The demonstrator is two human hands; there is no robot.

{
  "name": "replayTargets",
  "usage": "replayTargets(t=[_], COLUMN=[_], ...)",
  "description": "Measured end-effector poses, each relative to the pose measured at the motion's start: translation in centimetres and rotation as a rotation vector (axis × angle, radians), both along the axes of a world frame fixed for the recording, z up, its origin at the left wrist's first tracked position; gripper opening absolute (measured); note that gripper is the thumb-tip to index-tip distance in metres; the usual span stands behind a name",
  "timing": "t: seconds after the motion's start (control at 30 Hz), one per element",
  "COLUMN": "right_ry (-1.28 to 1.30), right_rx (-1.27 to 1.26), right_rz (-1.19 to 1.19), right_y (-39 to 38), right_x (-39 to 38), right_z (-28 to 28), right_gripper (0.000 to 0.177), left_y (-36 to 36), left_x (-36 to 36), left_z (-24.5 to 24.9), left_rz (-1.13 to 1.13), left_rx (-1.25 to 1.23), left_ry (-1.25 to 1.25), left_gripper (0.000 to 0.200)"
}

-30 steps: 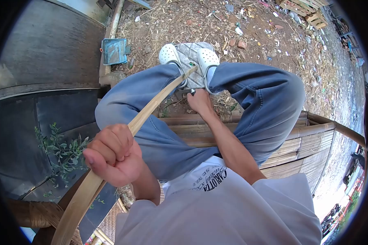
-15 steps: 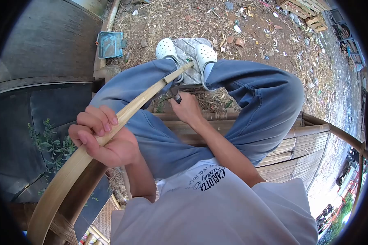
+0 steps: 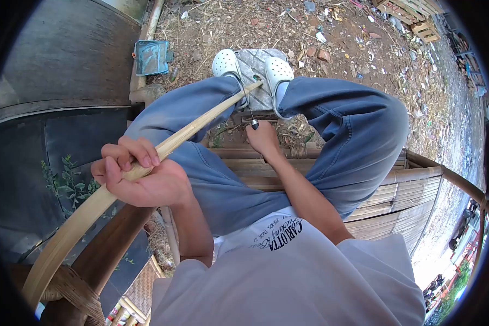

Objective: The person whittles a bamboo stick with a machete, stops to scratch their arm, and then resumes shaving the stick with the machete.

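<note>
My left hand [image 3: 144, 171] has its fingers curled around a long bamboo strip [image 3: 195, 126]. Pale and split, the strip curves from the lower left, over my left thigh, to a narrow tip between my shoes. Between my knees, my right hand [image 3: 263, 140] is closed on the dark handle of a knife [image 3: 255, 124] with a metal collar. Its thin blade appears nearly edge-on and rises toward the strip's underside near the tip. White perforated clogs [image 3: 226, 63] rest on a grey patterned slab [image 3: 254, 61] beyond the strip's end.
Bamboo seating [image 3: 386, 201] lies beneath and beside my legs, with a thick bamboo pole [image 3: 108, 239] at lower left. Dark panels [image 3: 65, 60] stand to the left, near a blue dustpan-like tray [image 3: 152, 57]. Litter covers the dirt ground; wooden crates [image 3: 425, 31] sit at upper right.
My right hand has shifted right along with the knife, whose blade now shows below the strip. The notch-like spot seen earlier on the strip no longer shows. My left hand keeps its hold.
</note>
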State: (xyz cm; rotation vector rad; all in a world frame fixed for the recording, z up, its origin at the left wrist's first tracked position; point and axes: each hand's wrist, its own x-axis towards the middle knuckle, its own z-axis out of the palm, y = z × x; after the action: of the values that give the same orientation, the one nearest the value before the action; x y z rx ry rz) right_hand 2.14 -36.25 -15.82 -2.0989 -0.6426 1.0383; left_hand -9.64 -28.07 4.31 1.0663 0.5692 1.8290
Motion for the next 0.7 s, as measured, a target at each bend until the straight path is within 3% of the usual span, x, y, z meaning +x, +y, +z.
replayTargets(t=[0.07, 0.13, 0.17, 0.27, 0.33, 0.37, 0.43, 0.5, 0.7], right_ry=[0.024, 0.042, 0.061, 0.076, 0.058, 0.032, 0.006, 0.152, 0.089], right_rx=[0.054, 0.154, 0.26, 0.206, 0.165, 0.165, 0.164, 0.221, 0.419], right_rz=[0.047, 0.078, 0.097, 0.098, 0.099, 0.039, -0.013, 0.06, 0.157], right_y=[0.5, 0.4, 0.3, -0.4, -0.6, -0.7, -0.9, -1.1, -2.0], right_x=[-0.4, -1.5, -1.8, -0.9, -0.6, -0.6, -0.3, 0.5, 0.0], right_z=[1.5, 3.9, 4.5, 4.6, 4.8, 5.7, 7.9, 10.8, 12.4], right_gripper=[0.027, 0.027, 0.028, 0.032, 0.034, 0.036, 0.038, 0.038, 0.036], left_y=[0.7, 1.2, 1.2, 1.5, 1.7, 1.5, 1.2, 0.9, 0.3], left_x=[0.5, 1.9, 1.9, 1.3, 0.3, 0.1, 0.0, 0.0, 0.6], left_z=[0.0, 0.4, 0.3, 0.1, -0.5, -0.9, -1.5, -1.3, -0.1], left_rz=[0.006, -0.074, -0.073, -0.097, -0.183, -0.178, 0.065, 0.02, -0.16], left_rx=[0.017, 0.222, 0.223, 0.164, 0.279, 0.277, 0.111, 0.092, 0.096], left_ry=[0.057, -0.032, -0.032, 0.018, 0.273, 0.276, 0.423, 0.365, 0.211], left_gripper=[0.018, 0.016, 0.016, 0.023, 0.032, 0.032, 0.041, 0.04, 0.043])
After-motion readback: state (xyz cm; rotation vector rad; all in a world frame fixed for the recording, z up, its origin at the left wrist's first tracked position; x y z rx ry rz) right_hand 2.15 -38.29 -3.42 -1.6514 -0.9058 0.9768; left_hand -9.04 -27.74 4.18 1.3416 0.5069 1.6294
